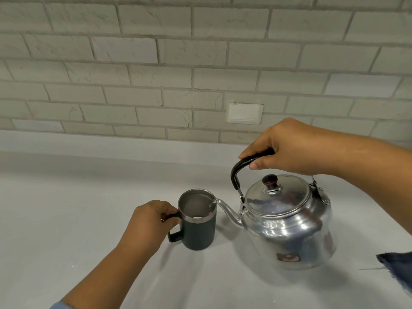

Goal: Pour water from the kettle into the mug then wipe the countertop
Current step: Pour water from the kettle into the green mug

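A shiny metal kettle (287, 228) with a black knob on its lid hangs tilted to the left, its spout tip over the right rim of the mug. My right hand (292, 148) is closed around the kettle's black handle. The dark mug (198, 233) with a steel inside stands upright on the pale countertop (78, 208). A thin stream of water runs from the spout into the mug. My left hand (149, 224) grips the mug's handle on its left side.
A dark blue cloth (399, 266) lies at the right edge of the view, on the counter beside the kettle. A grey brick wall (178, 63) with a white cover plate (244, 113) rises behind the counter.
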### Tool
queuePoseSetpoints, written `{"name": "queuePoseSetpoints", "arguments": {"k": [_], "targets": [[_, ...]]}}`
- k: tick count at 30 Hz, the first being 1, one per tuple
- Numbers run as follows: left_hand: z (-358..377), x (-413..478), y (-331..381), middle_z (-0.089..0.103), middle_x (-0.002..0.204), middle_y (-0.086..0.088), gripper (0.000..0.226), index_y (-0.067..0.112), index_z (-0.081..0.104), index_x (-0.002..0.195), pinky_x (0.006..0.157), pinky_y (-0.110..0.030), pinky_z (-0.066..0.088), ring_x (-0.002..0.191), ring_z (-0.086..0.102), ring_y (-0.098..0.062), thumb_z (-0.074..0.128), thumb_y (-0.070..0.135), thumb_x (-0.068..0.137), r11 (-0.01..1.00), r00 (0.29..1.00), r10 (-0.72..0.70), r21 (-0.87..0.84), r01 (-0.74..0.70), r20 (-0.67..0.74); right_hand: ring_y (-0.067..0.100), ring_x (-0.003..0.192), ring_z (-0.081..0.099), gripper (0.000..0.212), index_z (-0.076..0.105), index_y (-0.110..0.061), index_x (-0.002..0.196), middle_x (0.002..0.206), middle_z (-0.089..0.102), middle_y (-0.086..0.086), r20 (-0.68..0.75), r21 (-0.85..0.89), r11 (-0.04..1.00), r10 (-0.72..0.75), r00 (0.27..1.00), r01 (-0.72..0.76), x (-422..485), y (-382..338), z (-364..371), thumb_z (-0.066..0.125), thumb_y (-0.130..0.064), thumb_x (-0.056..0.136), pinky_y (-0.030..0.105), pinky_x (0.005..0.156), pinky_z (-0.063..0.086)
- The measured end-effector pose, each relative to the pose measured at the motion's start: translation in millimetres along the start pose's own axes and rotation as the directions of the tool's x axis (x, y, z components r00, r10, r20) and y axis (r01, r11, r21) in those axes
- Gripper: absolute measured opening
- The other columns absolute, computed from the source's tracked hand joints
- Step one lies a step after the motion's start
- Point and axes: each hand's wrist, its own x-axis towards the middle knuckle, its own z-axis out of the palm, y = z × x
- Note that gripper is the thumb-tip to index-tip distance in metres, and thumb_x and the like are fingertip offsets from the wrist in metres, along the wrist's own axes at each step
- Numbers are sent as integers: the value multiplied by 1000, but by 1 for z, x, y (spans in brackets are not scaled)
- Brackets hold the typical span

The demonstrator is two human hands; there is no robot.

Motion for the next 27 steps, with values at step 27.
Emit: {"name": "queuePoseSetpoints", "arguments": {"k": [27], "targets": [[2,2,-2,62,75,21,19,37,64,75,57,-11,40,73,60,-1,74,21,77,1000,1000,-6,-6,6,3,-5,68,51,25,66,-48,105,79,57,-24,44,-205,976,-65,997,73,11,-18,-13,64,-48,80,14,57,36]]}}
